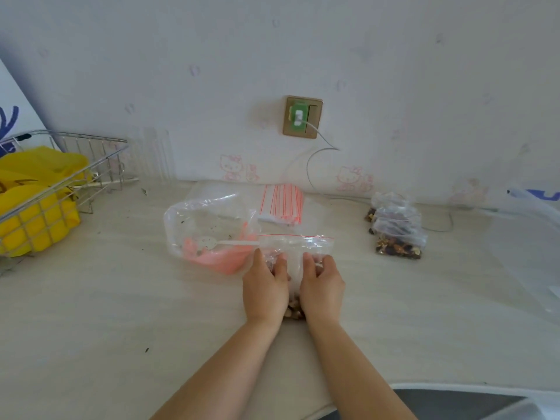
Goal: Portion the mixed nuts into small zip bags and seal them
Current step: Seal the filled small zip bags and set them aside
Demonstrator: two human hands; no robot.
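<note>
Both hands press on a small zip bag (pixel 295 262) that lies flat near the middle of the table (pixel 121 313), its red zip strip at the far end and a clump of mixed nuts (pixel 294 307) gathered at the near end between the wrists. The left hand (pixel 265 286) lies along the left side of the bag with its fingers fairly straight, and the right hand (pixel 321 284) lies along the right side with its fingers bent down onto the plastic; whether the right fingers pinch the bag or only press on it is hard to tell. Just left of the bag, and partly under its far left corner, sits a large clear bag (pixel 209 222) lying open, with a pink liner inside and a white spoon (pixel 224 243) resting across it. Behind it, near the table's far edge, lies a stack of unused zip bags (pixel 281 207) with red strips. Toward the far right of the table a pile of filled bags (pixel 397 231) of nuts lies well apart from the hands. At the left edge stands a wire basket (pixel 75 165) holding a yellow plastic bag (pixel 33 204). A wall socket (pixel 302 117) with a green plug and a white cable sits on the wall behind the table.
</note>
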